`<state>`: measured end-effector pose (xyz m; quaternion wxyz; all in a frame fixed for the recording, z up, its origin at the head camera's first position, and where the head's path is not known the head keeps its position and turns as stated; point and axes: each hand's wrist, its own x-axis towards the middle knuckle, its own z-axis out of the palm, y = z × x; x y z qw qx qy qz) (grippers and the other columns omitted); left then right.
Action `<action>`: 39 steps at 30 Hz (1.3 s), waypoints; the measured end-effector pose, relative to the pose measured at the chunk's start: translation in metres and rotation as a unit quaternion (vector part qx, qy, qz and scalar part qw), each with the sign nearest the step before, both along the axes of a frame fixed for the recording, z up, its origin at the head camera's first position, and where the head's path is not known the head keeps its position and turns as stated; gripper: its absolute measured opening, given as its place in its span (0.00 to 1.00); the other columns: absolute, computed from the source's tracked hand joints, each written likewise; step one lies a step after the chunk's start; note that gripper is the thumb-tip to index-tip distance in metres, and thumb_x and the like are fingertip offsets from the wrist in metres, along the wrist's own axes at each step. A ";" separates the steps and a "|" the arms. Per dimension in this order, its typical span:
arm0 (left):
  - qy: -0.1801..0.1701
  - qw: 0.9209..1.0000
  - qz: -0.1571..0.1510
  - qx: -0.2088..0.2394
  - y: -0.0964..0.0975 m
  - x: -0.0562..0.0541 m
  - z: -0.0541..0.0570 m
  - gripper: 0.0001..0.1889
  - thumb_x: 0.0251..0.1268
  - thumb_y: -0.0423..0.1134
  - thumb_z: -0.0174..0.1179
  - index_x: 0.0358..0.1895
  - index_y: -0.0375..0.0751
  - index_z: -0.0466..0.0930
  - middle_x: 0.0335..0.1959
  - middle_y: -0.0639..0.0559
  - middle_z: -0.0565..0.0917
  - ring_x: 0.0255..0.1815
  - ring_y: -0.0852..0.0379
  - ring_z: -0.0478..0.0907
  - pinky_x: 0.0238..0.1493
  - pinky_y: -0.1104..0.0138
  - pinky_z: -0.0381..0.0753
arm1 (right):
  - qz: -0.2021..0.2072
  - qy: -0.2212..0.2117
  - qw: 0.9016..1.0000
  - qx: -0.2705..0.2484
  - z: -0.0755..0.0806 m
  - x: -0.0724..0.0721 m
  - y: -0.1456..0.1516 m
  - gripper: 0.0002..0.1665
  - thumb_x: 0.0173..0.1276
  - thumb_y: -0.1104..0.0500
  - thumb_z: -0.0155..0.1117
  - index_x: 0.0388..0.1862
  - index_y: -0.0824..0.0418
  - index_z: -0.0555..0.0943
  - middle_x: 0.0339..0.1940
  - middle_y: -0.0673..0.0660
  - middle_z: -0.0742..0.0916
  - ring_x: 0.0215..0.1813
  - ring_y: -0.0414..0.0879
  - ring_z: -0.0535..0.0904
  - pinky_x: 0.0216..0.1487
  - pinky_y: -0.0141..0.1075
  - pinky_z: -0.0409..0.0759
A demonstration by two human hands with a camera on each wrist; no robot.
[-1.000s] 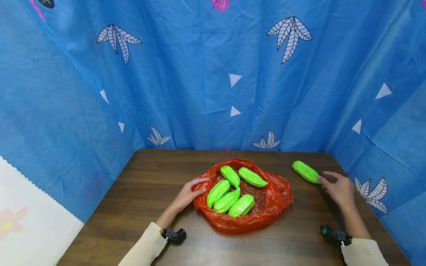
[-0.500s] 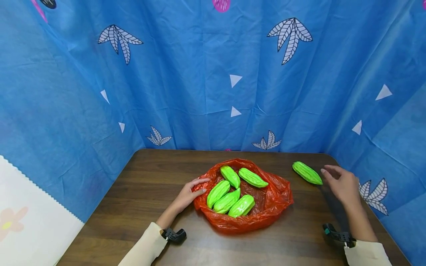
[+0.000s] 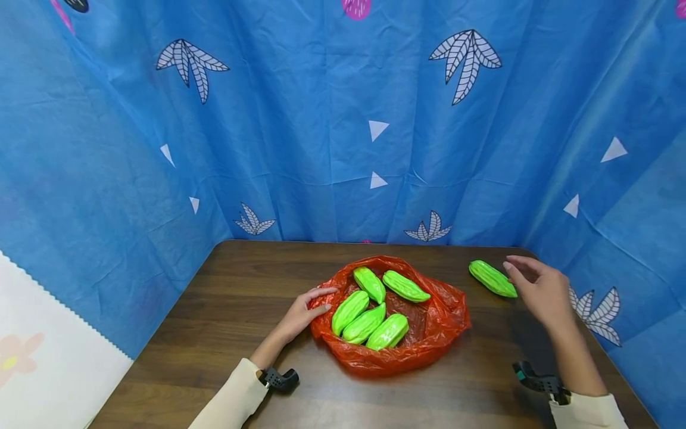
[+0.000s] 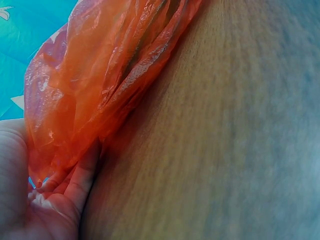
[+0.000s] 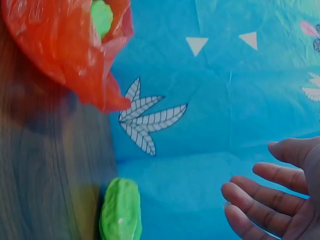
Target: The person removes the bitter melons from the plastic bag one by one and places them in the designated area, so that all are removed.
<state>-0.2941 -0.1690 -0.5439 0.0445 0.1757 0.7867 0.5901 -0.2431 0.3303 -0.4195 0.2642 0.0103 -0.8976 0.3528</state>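
A red plastic bag [image 3: 439, 342] lies spread wide on the table, with several bright green, ridged bitter melons [image 3: 365, 323] inside. At the bag's left rim, my left hand [image 3: 300, 314] holds the thin plastic between thumb and fingers. In the left wrist view, the fingers [image 4: 82, 177] go partly behind the red film. One more bitter melon [image 3: 490, 277] lies on the table to the right of the bag. Just right of and above its near end hovers my right hand [image 3: 543, 292]. The right wrist view shows its fingers [image 5: 265, 210] spread loosely, apart from the melon [image 5: 121, 210].
The dark wooden table [image 3: 241, 274] carries the bag and the lone melon. A blue curtain [image 3: 343, 119] with leaf prints stands behind the table and at both sides. A white flowered cloth [image 3: 43, 333] hangs at the far left.
My right hand has let go of the lone bitter melon, drawn off to the right, then come back a little left and higher. The left hand and bag have stayed still.
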 end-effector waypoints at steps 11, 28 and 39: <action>0.013 1.000 -0.004 -0.005 -0.002 0.000 0.000 0.21 0.69 0.40 0.65 0.65 0.48 0.82 0.75 0.39 0.68 0.80 0.33 0.47 0.76 0.39 0.48 | 0.036 0.020 0.999 0.008 0.002 0.002 -0.027 0.19 0.75 0.52 0.65 0.57 0.62 0.85 0.43 0.64 0.90 0.33 0.26 0.79 0.31 0.20 0.74; 0.003 1.000 -0.007 0.015 0.000 -0.001 -0.002 0.21 0.69 0.39 0.65 0.65 0.47 0.82 0.75 0.42 0.67 0.81 0.37 0.48 0.77 0.41 0.50 | 0.130 -0.007 0.991 0.016 -0.019 -0.006 -0.068 0.17 0.72 0.54 0.68 0.54 0.61 0.87 0.43 0.56 0.90 0.40 0.35 0.83 0.38 0.21 0.79; 0.017 1.000 -0.013 0.004 -0.001 0.000 0.001 0.21 0.70 0.40 0.64 0.66 0.48 0.81 0.75 0.43 0.69 0.81 0.37 0.49 0.77 0.42 0.51 | 0.169 -0.047 0.984 0.036 -0.024 -0.018 -0.090 0.20 0.71 0.56 0.69 0.57 0.64 0.85 0.48 0.60 0.90 0.47 0.54 0.86 0.42 0.40 0.86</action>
